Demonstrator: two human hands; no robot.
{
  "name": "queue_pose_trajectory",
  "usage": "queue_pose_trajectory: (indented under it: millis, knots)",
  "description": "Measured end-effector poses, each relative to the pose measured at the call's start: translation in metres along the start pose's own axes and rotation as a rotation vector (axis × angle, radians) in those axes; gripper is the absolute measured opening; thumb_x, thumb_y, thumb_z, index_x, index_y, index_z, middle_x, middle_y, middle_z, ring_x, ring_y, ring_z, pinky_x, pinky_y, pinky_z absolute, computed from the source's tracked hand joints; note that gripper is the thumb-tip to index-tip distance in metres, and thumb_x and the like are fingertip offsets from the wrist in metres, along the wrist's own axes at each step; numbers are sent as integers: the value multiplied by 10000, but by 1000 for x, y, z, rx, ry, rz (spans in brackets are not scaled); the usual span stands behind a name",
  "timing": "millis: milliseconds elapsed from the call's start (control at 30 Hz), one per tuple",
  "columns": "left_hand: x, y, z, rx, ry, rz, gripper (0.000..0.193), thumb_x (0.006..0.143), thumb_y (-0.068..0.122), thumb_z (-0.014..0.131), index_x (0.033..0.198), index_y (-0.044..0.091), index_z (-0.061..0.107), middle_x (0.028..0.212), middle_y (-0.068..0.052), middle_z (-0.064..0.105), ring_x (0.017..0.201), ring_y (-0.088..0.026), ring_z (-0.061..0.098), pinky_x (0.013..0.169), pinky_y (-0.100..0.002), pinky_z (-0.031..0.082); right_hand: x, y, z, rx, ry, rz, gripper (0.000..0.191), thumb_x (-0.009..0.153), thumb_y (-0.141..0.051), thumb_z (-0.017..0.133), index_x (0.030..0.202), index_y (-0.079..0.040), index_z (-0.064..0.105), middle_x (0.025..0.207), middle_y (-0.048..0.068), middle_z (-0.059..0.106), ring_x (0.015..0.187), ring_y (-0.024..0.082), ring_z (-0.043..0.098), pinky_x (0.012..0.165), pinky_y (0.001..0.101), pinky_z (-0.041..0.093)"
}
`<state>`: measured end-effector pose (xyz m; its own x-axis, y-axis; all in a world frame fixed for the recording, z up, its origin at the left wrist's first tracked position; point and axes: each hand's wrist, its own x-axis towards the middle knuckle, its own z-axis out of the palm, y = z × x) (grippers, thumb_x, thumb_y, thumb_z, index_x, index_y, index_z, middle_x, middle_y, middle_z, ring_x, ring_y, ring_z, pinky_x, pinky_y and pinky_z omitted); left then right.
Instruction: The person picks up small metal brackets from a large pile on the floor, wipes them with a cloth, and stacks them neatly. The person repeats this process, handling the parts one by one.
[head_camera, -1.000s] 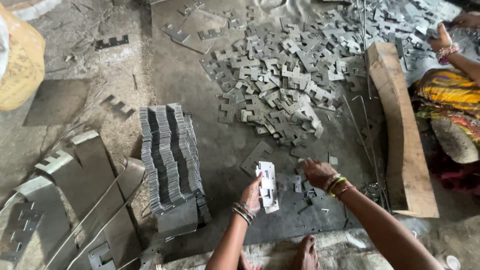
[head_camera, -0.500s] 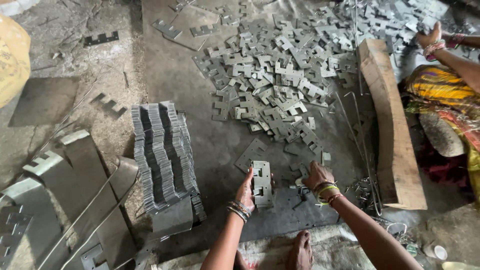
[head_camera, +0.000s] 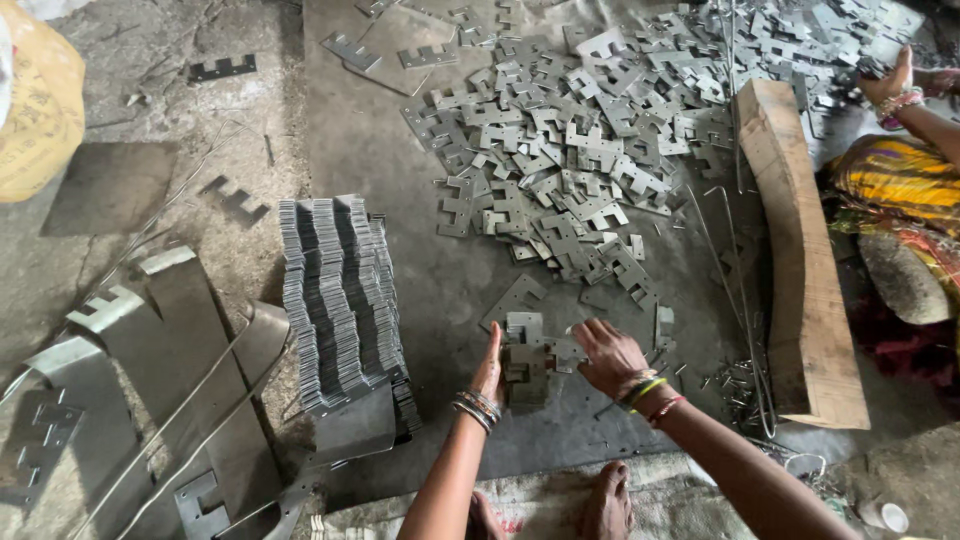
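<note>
Grey workshop floor (head_camera: 440, 280), head view: left hand (head_camera: 490, 365) and right hand (head_camera: 608, 355) clasp a small bundle of stamped metal plates (head_camera: 527, 362) between them, squaring its edges, beside the finished stack (head_camera: 340, 300); loose plates (head_camera: 580, 150) lie beyond.

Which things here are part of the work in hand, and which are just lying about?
In hand:
left hand
right hand
small bundle of stamped metal plates
tall stack of plates
loose pile of plates

Lying about:
wooden plank
scrap sheet strips
yellow sack
</note>
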<state>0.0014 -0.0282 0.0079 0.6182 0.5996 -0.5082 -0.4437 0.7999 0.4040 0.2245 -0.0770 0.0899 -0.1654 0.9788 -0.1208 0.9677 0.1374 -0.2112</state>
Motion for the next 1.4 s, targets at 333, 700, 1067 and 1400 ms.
queue_pose_trajectory:
  millis: [333, 700, 1067, 1400]
  knots:
    - [-8, 26, 6, -216, -24, 53, 817, 880, 739, 590, 1257, 16, 645, 1063, -151, 752, 882, -296, 738, 795, -452, 621, 15, 18, 65, -141, 38, -149, 382, 748, -131, 621, 1110, -16, 580, 1056, 166, 641, 1015, 357, 643, 904, 468, 542]
    - [-22, 64, 1, -289, -44, 260, 760, 866, 706, 604, 1276, 65, 590, 1105, -142, 729, 916, -291, 720, 822, -467, 610, -37, -68, 75, 243, -395, 270, 206, 896, -264, 648, 1058, -148, 702, 932, 109, 757, 828, 288, 763, 716, 413, 630]
    - [-14, 48, -2, -226, -37, 157, 787, 865, 723, 574, 1259, 45, 631, 1074, -155, 748, 891, -291, 738, 796, -447, 616, -70, 188, 9, 8, -142, 1100, 469, 810, -458, 840, 1046, -55, 804, 1126, 219, 766, 1042, 351, 745, 889, 433, 619]
    - [17, -6, -16, -60, 35, 73, 775, 858, 739, 623, 1234, 63, 657, 1055, -140, 741, 854, -267, 739, 776, -444, 619, -23, 81, -20, 263, 44, 622, 366, 794, -284, 782, 1139, -163, 751, 994, 142, 780, 903, 292, 762, 816, 406, 610]
